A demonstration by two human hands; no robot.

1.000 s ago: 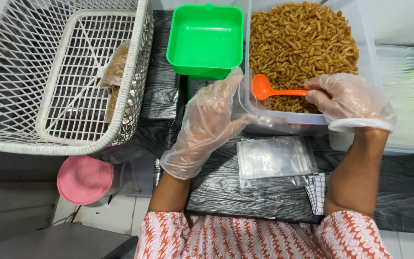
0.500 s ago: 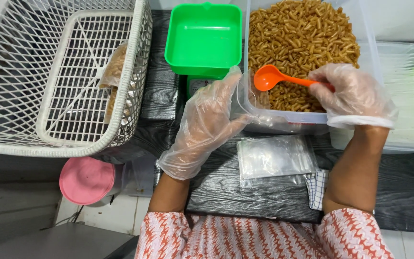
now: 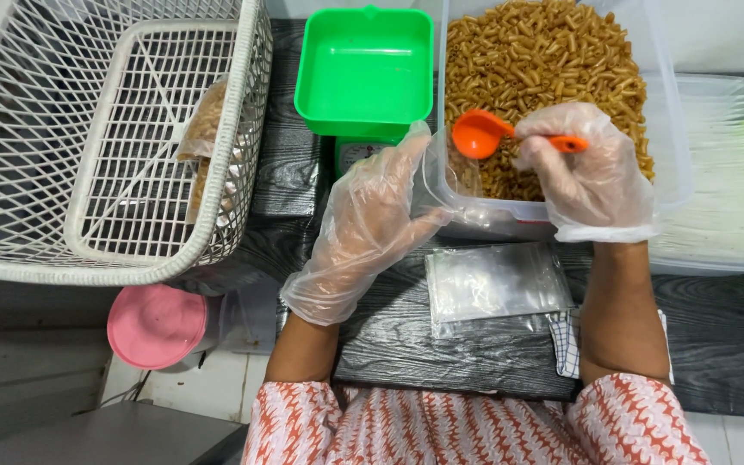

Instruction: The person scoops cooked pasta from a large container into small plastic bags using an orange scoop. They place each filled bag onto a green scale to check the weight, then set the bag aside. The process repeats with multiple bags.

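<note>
Both my hands wear thin clear plastic gloves. My right hand (image 3: 592, 172) grips an orange plastic spoon (image 3: 488, 135) by its handle, the empty bowl hovering over the near left corner of a clear plastic tub (image 3: 669, 164) full of brown macaroni-like snacks (image 3: 544, 60). My left hand (image 3: 363, 224) rests with fingers spread against the tub's near left corner, holding nothing. A stack of small clear plastic bags (image 3: 497, 284) lies on the dark table (image 3: 734, 344) between my arms. A green square scale pan (image 3: 363, 69) sits to the left of the tub.
A white wire basket (image 3: 114, 146) stands at the left with a filled snack bag (image 3: 204, 146) inside. A pink round lid (image 3: 158, 325) lies below the table edge. Clear trays (image 3: 725, 189) sit at the right. A checked cloth (image 3: 566, 340) peeks out by my right arm.
My right hand has lifted the orange spoon from the tub's near rim up over the snacks. My left hand has barely moved.
</note>
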